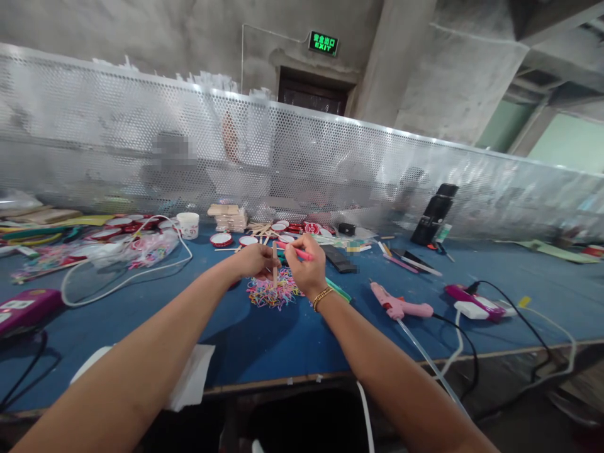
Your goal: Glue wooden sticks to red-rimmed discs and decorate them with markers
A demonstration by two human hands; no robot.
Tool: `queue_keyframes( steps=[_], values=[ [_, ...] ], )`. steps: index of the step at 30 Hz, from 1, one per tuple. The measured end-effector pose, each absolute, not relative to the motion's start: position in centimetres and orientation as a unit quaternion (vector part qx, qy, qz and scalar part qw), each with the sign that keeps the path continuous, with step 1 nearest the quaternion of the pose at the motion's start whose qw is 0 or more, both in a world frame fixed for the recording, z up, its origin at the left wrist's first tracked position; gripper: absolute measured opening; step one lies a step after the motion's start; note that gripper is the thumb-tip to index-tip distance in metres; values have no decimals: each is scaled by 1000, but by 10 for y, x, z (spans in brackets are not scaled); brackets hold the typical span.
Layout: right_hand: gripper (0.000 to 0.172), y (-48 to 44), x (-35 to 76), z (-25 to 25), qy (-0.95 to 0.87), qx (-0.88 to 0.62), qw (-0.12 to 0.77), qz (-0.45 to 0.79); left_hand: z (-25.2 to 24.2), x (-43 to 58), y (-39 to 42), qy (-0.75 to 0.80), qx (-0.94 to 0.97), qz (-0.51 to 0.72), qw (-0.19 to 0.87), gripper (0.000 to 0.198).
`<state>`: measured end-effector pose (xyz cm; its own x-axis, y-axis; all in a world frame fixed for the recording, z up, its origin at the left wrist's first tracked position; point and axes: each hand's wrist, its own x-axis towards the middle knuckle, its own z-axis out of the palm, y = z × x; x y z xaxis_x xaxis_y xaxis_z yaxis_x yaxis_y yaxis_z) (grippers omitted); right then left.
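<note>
Some white paper (193,377) lies at the near edge of the blue table (264,362). Farther in, a pink glue gun (391,306) lies on the right, well apart from both hands. A messy heap of small, bright loops (274,294) sits in the middle.

The left hand (257,260) has its grip closed on a flat wooden stick (275,257). The stick stands up and down, with its low end by the heap; I can't tell if it touches. The right hand (307,267) has its grip closed around a pink pen (303,254). The pen lies sideways, a bit tilted, across the way the stick stands. The stick is just to the left of the right hand, near the pen's left end. I can't tell if the two touch.

Behind the hands are round red and white things (221,240) and a paper cup (188,226). Past them stands a metal screen (311,151) full of holes.
</note>
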<state>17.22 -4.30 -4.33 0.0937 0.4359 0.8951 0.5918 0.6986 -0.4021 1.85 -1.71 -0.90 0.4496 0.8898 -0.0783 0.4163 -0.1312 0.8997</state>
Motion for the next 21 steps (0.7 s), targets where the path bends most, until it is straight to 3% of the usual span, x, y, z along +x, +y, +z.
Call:
queue_keyframes(
  steps=[21],
  values=[
    [14,-43,172,-43,-668,-386,633,-58,-7,20,-19,466,709,243,470,34]
  ],
)
